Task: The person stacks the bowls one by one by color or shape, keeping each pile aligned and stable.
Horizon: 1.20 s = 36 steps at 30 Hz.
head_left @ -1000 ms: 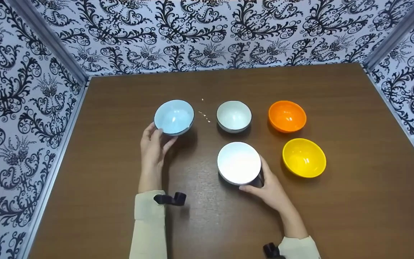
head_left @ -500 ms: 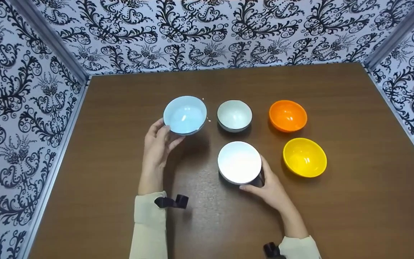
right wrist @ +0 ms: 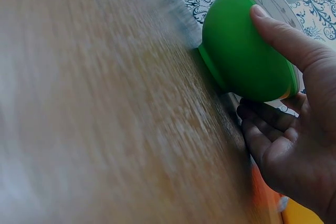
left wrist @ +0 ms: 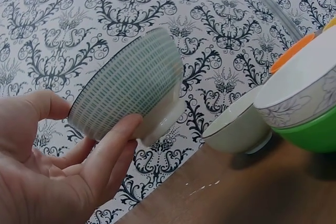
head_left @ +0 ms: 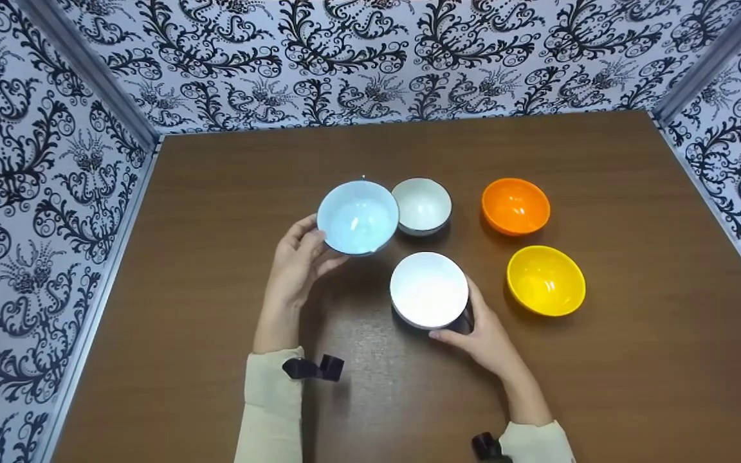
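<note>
Grips light blue bowl [head_left: 357,217] in left hand [head_left: 293,267], with fingers curled against rim and outer wall at about 8 o'clock. Holds it mouth up, above table [head_left: 171,289], at 10 to 11 o'clock from white bowl [head_left: 429,289]. Overlaps edge of pale grey-green bowl [head_left: 424,202] in head view, but leaves visible gap between the two in left wrist view. Grasps green bowl [right wrist: 239,45] in right hand [head_left: 487,339], with thumb at 6 o'clock and fingers near 3; has white bowl nested inside. Cannot tell from blurred right wrist view about contact between green bowl and table. Measured from white bowl: note pale grey-green bowl at 12 o'clock, orange bowl [head_left: 516,207] at 1 to 2, yellow bowl [head_left: 546,281] at 3. See white specks [left wrist: 203,187] on table at 7 o'clock from pale grey-green bowl in left wrist view.
</note>
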Available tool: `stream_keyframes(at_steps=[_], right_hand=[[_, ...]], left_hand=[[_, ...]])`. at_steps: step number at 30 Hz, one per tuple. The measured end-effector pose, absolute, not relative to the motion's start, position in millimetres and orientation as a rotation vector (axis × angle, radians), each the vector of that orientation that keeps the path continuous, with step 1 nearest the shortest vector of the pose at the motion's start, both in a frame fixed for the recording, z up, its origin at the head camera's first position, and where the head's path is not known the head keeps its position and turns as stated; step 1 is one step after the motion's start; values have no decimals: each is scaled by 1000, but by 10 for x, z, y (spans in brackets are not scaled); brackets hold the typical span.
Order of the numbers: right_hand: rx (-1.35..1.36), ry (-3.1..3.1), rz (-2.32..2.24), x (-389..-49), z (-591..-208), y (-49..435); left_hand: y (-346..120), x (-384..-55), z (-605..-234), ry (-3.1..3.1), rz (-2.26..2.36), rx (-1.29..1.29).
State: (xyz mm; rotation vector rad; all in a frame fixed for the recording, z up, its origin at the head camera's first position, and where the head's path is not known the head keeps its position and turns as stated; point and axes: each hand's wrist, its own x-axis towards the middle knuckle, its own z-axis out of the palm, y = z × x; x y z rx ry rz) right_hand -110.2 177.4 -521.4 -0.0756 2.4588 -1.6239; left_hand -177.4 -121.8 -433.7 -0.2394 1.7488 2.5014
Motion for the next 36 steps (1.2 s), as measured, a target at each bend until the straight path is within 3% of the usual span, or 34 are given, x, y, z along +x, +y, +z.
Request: stream_keyframes(at_steps=[36], right_hand=[[-134,2473,-1650,-1114,-5224,1775]], left_hand=[[-781,-1691,-4379,1957,2088,9]])
